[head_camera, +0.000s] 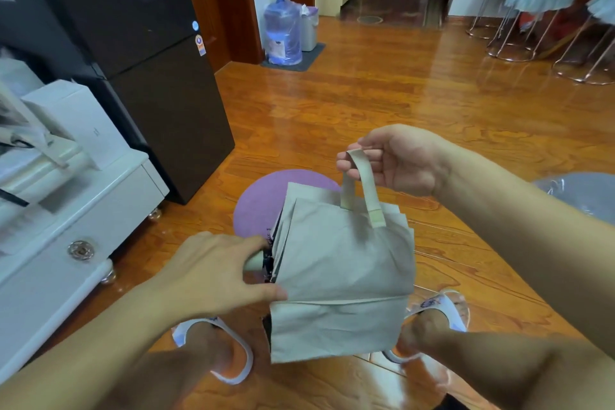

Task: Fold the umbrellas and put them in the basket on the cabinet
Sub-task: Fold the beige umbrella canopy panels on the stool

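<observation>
A: Left hand (213,271) is wrapped around the pale handle (253,264) of the beige umbrella (339,273), right hand (392,160) pinching its closing strap (364,181) and pulling it up.

B: Where's the umbrella itself?

A: Collapsed, canopy loose, held in the air over the wooden floor (382,90), above a purple mat (263,200). White cabinet (83,226) sits to the left.

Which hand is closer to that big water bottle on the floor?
Left. The left hand, gripping the umbrella at its handle end, is on the water bottle's side. The right hand, pinching the strap, is off to the bottle's right.
</observation>
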`<control>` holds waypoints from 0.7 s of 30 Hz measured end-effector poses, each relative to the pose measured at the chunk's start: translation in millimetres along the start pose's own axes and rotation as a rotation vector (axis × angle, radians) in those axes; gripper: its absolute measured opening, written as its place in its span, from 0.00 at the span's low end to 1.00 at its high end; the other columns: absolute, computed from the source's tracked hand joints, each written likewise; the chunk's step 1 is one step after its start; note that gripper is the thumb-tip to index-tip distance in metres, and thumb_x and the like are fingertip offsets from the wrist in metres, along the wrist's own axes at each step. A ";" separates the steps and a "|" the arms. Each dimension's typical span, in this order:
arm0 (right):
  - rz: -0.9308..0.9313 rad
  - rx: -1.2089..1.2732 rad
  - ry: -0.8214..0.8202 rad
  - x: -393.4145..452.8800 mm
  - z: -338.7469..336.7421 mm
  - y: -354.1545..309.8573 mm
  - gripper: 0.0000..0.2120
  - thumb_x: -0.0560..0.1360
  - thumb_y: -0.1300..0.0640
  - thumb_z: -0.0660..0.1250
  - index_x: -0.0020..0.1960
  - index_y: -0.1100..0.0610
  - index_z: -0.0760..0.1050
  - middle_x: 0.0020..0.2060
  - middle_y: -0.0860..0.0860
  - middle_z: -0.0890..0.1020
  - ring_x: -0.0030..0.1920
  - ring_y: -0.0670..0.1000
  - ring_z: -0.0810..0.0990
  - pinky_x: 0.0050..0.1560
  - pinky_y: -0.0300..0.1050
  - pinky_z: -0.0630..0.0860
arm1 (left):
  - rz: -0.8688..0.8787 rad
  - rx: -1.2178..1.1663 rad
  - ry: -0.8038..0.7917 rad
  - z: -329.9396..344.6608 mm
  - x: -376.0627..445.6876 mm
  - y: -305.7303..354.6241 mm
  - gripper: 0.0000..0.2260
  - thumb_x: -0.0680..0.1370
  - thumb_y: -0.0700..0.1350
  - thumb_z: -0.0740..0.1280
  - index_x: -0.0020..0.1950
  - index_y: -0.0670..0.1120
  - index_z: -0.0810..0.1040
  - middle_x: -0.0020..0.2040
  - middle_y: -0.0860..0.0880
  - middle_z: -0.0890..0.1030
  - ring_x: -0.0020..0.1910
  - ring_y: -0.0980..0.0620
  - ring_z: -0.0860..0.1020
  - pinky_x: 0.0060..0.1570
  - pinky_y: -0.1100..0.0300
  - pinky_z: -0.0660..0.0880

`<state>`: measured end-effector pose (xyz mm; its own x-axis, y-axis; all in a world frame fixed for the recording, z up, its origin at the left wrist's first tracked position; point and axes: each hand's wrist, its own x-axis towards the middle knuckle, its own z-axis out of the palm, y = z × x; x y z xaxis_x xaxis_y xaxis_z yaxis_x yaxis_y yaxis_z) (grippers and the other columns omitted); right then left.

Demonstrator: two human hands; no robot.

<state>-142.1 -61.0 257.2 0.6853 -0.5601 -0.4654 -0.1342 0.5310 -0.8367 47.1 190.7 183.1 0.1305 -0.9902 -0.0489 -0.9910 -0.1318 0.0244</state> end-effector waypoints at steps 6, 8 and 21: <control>0.031 -0.059 0.052 20.0 -11.9 5.1 0.08 0.81 0.59 0.61 0.51 0.65 0.74 0.51 0.64 0.82 0.52 0.59 0.86 0.49 0.50 0.84 | 0.007 0.071 0.270 23.0 7.1 7.2 0.30 0.68 0.83 0.53 0.41 0.57 0.74 0.26 0.56 0.70 0.28 0.52 0.72 0.34 0.56 0.63; 0.073 -0.090 0.063 29.4 -18.3 12.4 0.10 0.81 0.58 0.62 0.53 0.66 0.75 0.49 0.64 0.82 0.52 0.60 0.85 0.50 0.49 0.84 | -0.029 0.057 0.280 23.1 8.7 5.9 0.32 0.69 0.83 0.52 0.39 0.56 0.74 0.26 0.56 0.73 0.28 0.52 0.72 0.32 0.58 0.66; -0.685 -1.508 -0.120 -23.4 -17.6 66.7 0.32 0.79 0.36 0.61 0.74 0.56 0.69 0.69 0.53 0.75 0.68 0.51 0.72 0.72 0.43 0.65 | -0.334 -0.393 -0.244 28.9 11.4 -16.7 0.44 0.66 0.86 0.49 0.43 0.46 0.77 0.35 0.49 0.78 0.32 0.51 0.74 0.37 0.53 0.63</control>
<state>-179.7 -23.7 207.1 0.9435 -0.3281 0.0464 -0.2824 -0.8693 -0.4057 64.3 182.9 153.3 0.3773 -0.8591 -0.3459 -0.8051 -0.4888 0.3359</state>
